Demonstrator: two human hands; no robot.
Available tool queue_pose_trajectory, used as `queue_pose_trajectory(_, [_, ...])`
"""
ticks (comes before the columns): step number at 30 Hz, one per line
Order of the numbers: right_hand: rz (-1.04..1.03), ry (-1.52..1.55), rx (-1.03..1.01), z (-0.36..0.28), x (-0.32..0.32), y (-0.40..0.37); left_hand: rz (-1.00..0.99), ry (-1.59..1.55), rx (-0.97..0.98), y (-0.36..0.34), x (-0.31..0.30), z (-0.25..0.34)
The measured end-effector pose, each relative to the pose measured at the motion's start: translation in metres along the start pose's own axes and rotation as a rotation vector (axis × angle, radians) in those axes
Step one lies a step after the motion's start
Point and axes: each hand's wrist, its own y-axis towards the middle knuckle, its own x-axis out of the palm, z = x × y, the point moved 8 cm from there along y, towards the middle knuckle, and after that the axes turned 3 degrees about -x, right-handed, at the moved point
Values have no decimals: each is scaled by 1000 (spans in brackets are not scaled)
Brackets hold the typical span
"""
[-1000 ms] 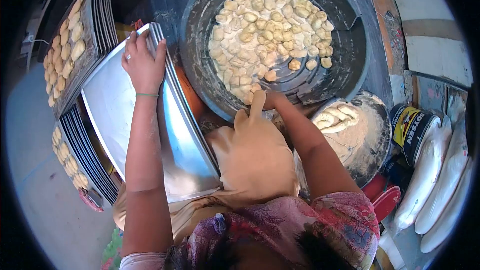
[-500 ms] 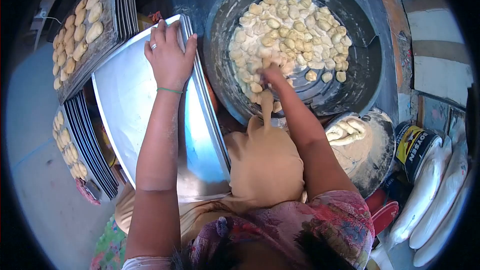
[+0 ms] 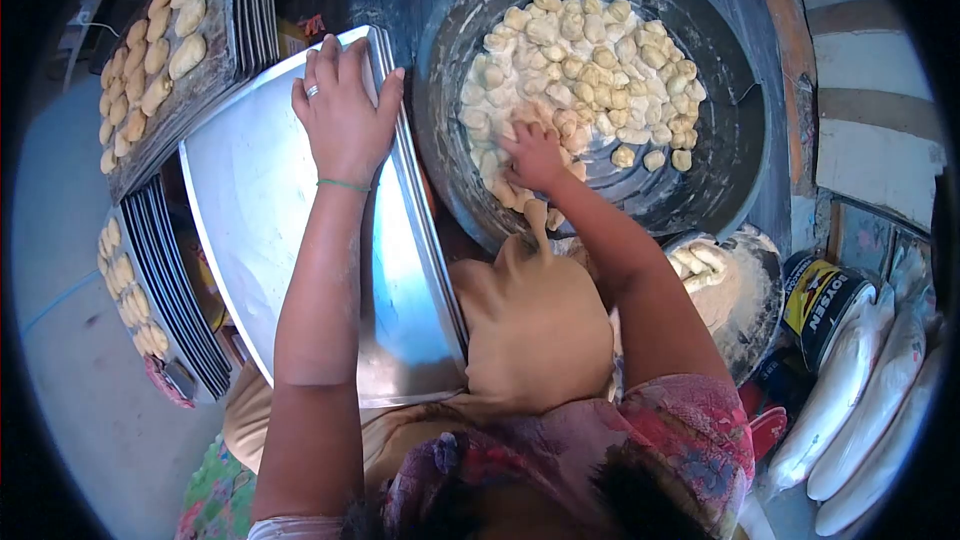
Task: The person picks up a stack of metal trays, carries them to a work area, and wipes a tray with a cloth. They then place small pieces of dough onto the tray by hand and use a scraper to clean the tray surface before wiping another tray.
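Observation:
My left hand (image 3: 348, 120) lies on the upper end of a stack of shiny metal baking trays (image 3: 255, 210) tilted across my lap. Its fingers are spread, with the tips at the far edge and the thumb out to the right. My right hand (image 3: 535, 155) reaches into a big dark round basin (image 3: 735, 125), fingers apart and touching floured dough balls (image 3: 600, 70) on the basin's near left side. No ball shows in its grasp. Loose flour dusts the balls and the basin floor.
At left, blackened trays (image 3: 190, 110) with shaped dough pieces stand stacked, with another stack (image 3: 175, 290) below. To the right are a floury round pan (image 3: 745, 290) with dough strips, a Boysen paint can (image 3: 825, 300) and long white plastic-wrapped bundles (image 3: 835, 420).
My right hand has shifted slightly left within the basin, and its fingers have spread out over the dough balls. My left hand stays on the trays.

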Motion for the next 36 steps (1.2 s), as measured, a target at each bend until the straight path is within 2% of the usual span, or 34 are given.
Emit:
queue_pose_trajectory(2, [-8, 87, 134, 52, -9, -23, 1, -3, 3, -1, 1, 1])
queue_pose_trajectory(4, [131, -130, 427, 120, -36, -45, 19, -5, 24, 1, 0, 3])
queue_pose_trajectory(6, [380, -120, 578, 170, -48, -54, 10, 0, 30, -4, -1, 3])
queue_pose_trajectory(9, [653, 550, 973, 217, -46, -27, 23, -50, 33, -1, 0, 3])
queue_pose_trajectory(11, [408, 392, 967, 159, -72, 0, 11, -38, 27, 0, 0, 4])
queue_pose_trajectory(13, [334, 306, 714, 110, -48, 20, -5, -33, 20, -1, 0, 4])
queue_pose_trajectory(15, [230, 123, 439, 48, -23, 8, -5, -36, 12, 0, 0, 3])
queue_pose_trajectory(16, [271, 162, 284, 32, 3, -3, 4, -19, 14, 2, -1, 4])
queue_pose_trajectory(17, [304, 204, 129, 23, 23, -15, 3, 0, 15, 0, -2, 5])
queue_pose_trajectory(20, [85, 199, 89, 67, 43, -52, 7, -3, 24, -2, 0, 3])
queue_pose_trajectory(22, [156, -3, 473, 119, -6, -74, 0, -39, 24, -1, 0, 4])
queue_pose_trajectory(24, [593, 60, 701, 177, 1, -83, 8, -41, 24, -2, 0, 4])
queue_pose_trajectory(27, [503, 294, 1012, 182, -16, -36, 3, -17, 22, -1, 1, 5])
queue_pose_trajectory(29, [187, 255, 861, 126, -21, 12, -5, -1, 12, -1, -1, 6])
queue_pose_trajectory(31, [55, 109, 405, 43, -26, 33, -12, 11, 9, -1, -1, 6])
queue_pose_trajectory(33, [28, 97, 110, -23, -20, 23, -4, -3, 5, 0, -1, 5])
queue_pose_trajectory(36, [176, -3, -204, -18, 8, -7, -11, -41, 20, -1, 0, 5])
